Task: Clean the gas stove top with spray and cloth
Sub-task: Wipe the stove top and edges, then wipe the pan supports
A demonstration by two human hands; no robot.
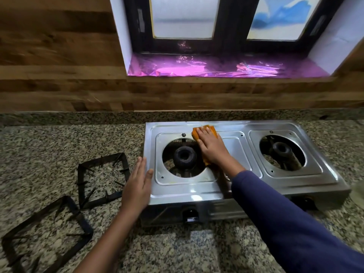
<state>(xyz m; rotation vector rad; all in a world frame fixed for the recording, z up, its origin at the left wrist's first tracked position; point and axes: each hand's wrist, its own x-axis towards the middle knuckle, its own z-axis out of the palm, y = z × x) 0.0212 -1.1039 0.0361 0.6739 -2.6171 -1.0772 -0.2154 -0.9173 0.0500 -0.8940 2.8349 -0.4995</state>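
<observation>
Head view: I look down at a steel gas stove [226,186] with 2 burners, set on a speckled granite counter [59,146] below a window whose sill [216,66] is lined with shiny pink foil. My right hand [211,147] lies flat with the fingers spread, palm down, pressing an orange cloth [203,130] onto the stove top between the left burner opening and the middle panel, near the back edge; the cloth shows past my fingertips and again under the heel of my palm. The dark blue sleeve [285,219] of that arm crosses the front of the stove. My left hand [137,184] is open too, fingers straight and together, resting against the left edge of the stove with the thumb lying on the steel and the rest of the hand over the counter; it grips nothing. The left burner [185,157] and the right burner [282,149] sit bare in their round openings. 2 black pan supports are off the stove and lie on the counter to its left: the nearer pan support [47,233] by my left forearm, the farther pan support [102,180] just beside my left hand. Behind the counter runs a brown wood-pattern wall [59,66].
</observation>
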